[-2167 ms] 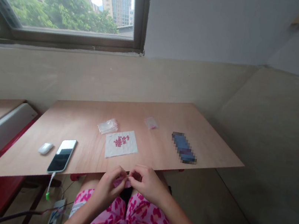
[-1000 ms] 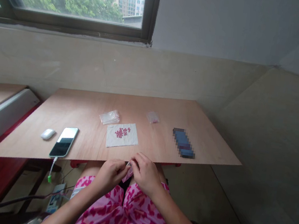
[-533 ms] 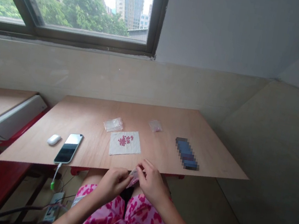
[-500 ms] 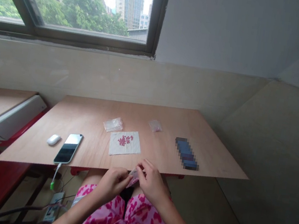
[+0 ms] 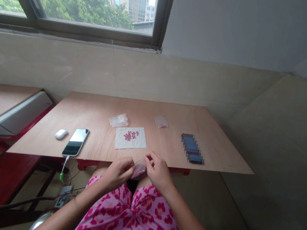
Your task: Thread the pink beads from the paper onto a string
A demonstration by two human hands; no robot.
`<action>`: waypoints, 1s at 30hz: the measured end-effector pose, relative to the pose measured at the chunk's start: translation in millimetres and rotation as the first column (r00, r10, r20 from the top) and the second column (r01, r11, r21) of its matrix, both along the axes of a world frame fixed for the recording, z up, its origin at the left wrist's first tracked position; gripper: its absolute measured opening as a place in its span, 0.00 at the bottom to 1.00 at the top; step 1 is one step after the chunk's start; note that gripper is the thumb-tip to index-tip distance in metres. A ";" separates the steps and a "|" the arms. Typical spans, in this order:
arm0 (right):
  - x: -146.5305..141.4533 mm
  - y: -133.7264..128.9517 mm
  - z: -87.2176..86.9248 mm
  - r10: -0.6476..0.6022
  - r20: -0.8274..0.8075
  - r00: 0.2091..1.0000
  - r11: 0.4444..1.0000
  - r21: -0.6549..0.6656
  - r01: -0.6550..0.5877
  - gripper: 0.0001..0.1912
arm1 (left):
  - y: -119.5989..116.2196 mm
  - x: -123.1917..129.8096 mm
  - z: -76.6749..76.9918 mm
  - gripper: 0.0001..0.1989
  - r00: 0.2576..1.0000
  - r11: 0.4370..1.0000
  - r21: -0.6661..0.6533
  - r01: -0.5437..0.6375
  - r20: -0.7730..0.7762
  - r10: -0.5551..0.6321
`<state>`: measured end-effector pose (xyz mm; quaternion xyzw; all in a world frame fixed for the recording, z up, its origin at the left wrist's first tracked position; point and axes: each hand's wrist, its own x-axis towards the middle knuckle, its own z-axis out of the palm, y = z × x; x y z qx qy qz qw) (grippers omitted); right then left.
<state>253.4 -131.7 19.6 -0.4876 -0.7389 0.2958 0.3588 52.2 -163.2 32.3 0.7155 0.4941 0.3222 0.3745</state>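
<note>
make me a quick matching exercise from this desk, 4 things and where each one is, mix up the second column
Things
1. phone
2. crumpled bag
3. pink beads
4. small bag

Places
A. pinched between the left hand and right hand
B. lying on the white square
C. just behind the white square
D. with a cable running from its end

Pairs: 1-D, 2-C, 3-B, 4-A
</note>
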 end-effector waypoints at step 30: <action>8.2 2.9 4.0 0.299 -0.076 0.951 0.920 -0.240 -0.309 0.13 | 7.8 -23.2 -11.5 0.15 0.987 0.999 0.004 0.051 -0.155 -0.050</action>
